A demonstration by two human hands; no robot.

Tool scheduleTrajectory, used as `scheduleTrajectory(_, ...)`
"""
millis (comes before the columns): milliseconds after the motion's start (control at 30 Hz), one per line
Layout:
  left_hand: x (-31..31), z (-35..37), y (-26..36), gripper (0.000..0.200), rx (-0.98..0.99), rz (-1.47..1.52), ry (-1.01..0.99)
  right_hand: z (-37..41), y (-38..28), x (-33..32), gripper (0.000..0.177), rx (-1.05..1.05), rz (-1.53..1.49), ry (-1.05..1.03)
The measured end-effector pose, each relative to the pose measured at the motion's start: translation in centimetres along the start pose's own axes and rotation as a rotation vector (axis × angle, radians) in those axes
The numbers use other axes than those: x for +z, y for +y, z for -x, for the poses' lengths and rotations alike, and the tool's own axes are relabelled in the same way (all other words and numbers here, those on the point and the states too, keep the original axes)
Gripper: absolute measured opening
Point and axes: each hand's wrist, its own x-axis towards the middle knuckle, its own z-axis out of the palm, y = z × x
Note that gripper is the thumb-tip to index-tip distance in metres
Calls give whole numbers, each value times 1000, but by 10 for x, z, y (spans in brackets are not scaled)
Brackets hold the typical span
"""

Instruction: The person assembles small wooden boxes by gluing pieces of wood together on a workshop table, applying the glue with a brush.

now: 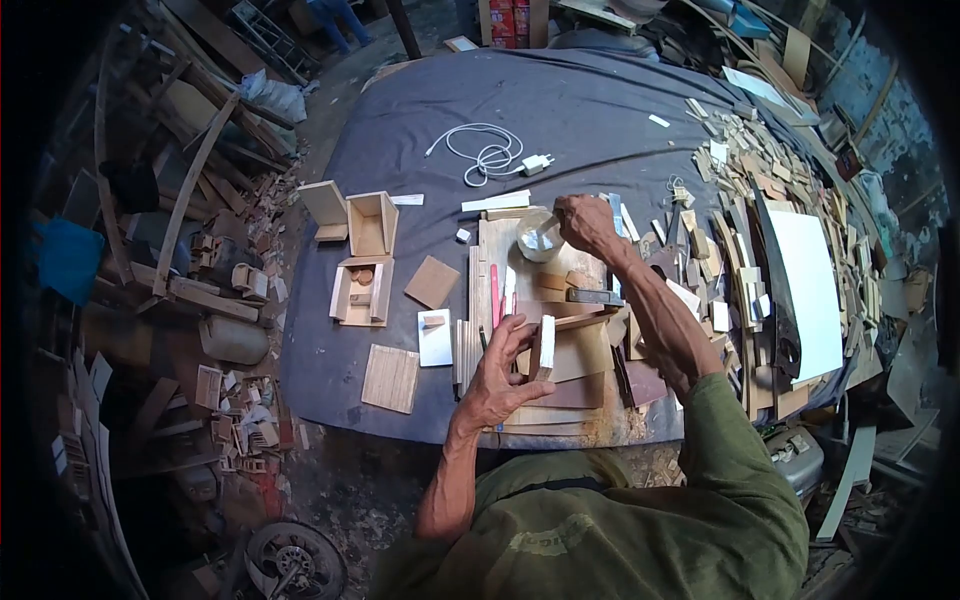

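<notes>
My left hand (492, 378) grips a small wooden block (543, 348) on edge, its narrow side coated white. My right hand (588, 222) is closed at the rim of a round tub (540, 238) with whitish stuff inside; whatever its fingers hold is hidden. Both are over a wooden work board (490, 250). Between the hands lie a dark metal-bodied tool (594, 296) and brown sheets (575, 355). Just beyond my left fingers are a pink-red pen-like stick (495, 295) and a white one (510, 285).
To the left sit small wooden boxes (372, 222), a square plywood piece (390, 378) and a white tile-like piece (435, 337). A white charger cable (490, 155) lies farther back. Wood offcuts (740, 180) and a white sheet (805, 290) crowd the right. A person's legs (340, 22) show far back.
</notes>
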Motion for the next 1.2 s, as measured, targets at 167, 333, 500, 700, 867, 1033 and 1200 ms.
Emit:
scheduleTrajectory(167,1,-3,-3,110,-15,25,0,4,4,12,14,-52,50,-16)
scheduleTrajectory(333,-1,-7,-6,109,-3,-4,-3,11,3,-4,16,96,-49,-55)
scheduleTrajectory(500,-2,-8,-9,108,-6,24,-6,21,1,-3,16,-62,-58,42)
scheduleTrajectory(700,-5,-10,-13,108,-6,33,-15,24,-14,-7,14,-131,34,24)
scheduleTrajectory(867,-5,-11,-11,109,-26,23,-16,17,-14,-1,14,-155,12,-4)
scheduleTrajectory(1033,-7,-11,-8,110,-60,16,-10,11,-20,-16,15,-92,-22,44)
scheduleTrajectory(1200,-7,-13,-11,110,-42,71,-22,7,-24,-13,15,-73,38,11)
